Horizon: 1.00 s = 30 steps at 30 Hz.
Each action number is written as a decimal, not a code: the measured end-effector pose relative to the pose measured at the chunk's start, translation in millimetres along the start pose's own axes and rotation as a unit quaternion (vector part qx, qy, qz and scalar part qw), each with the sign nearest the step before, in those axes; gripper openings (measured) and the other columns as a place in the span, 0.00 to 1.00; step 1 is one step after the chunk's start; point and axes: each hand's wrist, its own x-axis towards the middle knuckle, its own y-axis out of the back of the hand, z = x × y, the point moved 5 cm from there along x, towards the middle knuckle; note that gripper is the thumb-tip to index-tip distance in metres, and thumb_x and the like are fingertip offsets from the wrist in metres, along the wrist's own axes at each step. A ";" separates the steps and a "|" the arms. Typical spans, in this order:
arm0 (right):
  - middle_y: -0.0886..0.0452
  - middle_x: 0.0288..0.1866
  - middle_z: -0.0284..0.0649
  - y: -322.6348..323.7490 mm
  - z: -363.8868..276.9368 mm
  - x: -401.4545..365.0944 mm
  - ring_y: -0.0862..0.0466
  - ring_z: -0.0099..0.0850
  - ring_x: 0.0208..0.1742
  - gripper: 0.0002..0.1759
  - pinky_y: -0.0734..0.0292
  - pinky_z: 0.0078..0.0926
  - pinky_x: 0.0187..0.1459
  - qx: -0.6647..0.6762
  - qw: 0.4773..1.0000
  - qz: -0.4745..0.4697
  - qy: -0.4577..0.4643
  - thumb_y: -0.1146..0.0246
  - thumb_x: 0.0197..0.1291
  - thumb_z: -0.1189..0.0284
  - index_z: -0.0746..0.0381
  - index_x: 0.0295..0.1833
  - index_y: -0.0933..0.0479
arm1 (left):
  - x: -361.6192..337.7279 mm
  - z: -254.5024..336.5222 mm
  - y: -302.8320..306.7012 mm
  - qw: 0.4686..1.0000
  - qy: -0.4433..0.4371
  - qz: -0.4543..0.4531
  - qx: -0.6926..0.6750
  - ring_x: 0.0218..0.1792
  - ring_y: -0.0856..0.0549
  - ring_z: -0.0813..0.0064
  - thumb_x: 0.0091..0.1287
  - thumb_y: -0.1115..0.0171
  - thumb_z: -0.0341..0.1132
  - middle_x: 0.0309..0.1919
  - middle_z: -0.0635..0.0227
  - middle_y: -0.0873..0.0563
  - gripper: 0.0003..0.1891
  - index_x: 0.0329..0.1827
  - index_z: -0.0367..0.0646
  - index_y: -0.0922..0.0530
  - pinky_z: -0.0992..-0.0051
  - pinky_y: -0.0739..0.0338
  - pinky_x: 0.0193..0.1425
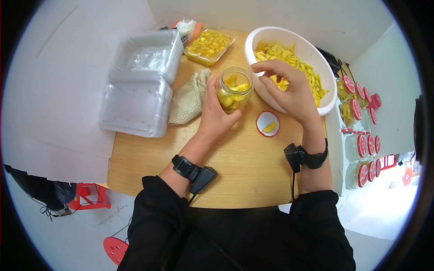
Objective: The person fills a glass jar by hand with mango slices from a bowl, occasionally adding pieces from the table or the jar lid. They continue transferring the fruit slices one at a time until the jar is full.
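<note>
An uncapped glass jar (234, 92), partly filled with yellow pieces, is held upright by my left hand (217, 108), its fingers and thumb around the sides. My right hand (287, 88) is raised over the near-left rim of a large white bowl (330, 77) of yellow slices (289, 56). Its thumb and index finger are apart, with nothing visible between them. Below that hand, an upturned jar lid (268, 123) with a red rim lies on the wooden table (244, 167), with one yellow slice (269, 127) in it.
Two clear plastic tubs (135, 106) stand at the left, beside a patterned cloth (190, 98). Behind the jar is a clear tray of yellow slices in liquid (209, 45). Jars with red-and-white lids (356, 109) line the right side. Both wrists wear black devices with cables.
</note>
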 end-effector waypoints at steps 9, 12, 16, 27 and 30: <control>0.16 0.40 0.41 18.7 -4.8 -58.8 0.15 0.39 0.38 0.07 0.21 0.34 0.42 -0.079 0.994 -0.059 -0.036 0.33 0.64 0.78 0.62 0.48 0.17 | -1.8 1.7 -0.4 0.999 0.024 -0.009 -0.027 0.73 0.27 0.52 0.51 0.20 0.31 0.70 0.48 0.29 0.53 0.80 0.36 0.44 0.58 0.33 0.79; 0.19 0.40 0.43 12.6 -9.5 -74.7 0.16 0.45 0.42 0.08 0.20 0.38 0.43 -0.123 0.988 -0.098 -0.002 0.34 0.63 0.79 0.63 0.48 0.19 | -1.6 5.6 -0.4 0.999 0.029 -0.015 -0.043 0.73 0.28 0.50 0.52 0.21 0.29 0.71 0.48 0.29 0.51 0.79 0.37 0.43 0.58 0.34 0.79; 0.20 0.43 0.45 -7.9 -3.4 -93.9 0.15 0.46 0.47 0.08 0.18 0.41 0.46 -0.224 0.954 -0.198 0.008 0.37 0.62 0.80 0.65 0.46 0.21 | -1.5 2.8 -0.7 0.998 0.034 -0.014 -0.054 0.74 0.28 0.51 0.52 0.21 0.30 0.71 0.48 0.30 0.51 0.79 0.37 0.43 0.58 0.34 0.79; 0.20 0.44 0.47 -24.9 55.5 -100.2 0.16 0.48 0.48 0.09 0.19 0.44 0.48 -0.279 0.918 -0.275 -0.058 0.34 0.56 0.80 0.65 0.43 0.23 | -1.3 4.9 0.4 0.999 0.026 -0.013 -0.027 0.75 0.30 0.50 0.53 0.21 0.31 0.72 0.48 0.31 0.51 0.79 0.38 0.43 0.57 0.36 0.81; 0.20 0.44 0.48 -23.5 51.1 -95.8 0.16 0.48 0.48 0.09 0.19 0.44 0.50 -0.267 0.920 -0.281 -0.061 0.35 0.55 0.79 0.66 0.43 0.23 | -0.5 5.7 0.3 0.999 0.025 -0.014 -0.028 0.75 0.30 0.50 0.53 0.20 0.31 0.73 0.47 0.31 0.52 0.79 0.38 0.43 0.57 0.36 0.81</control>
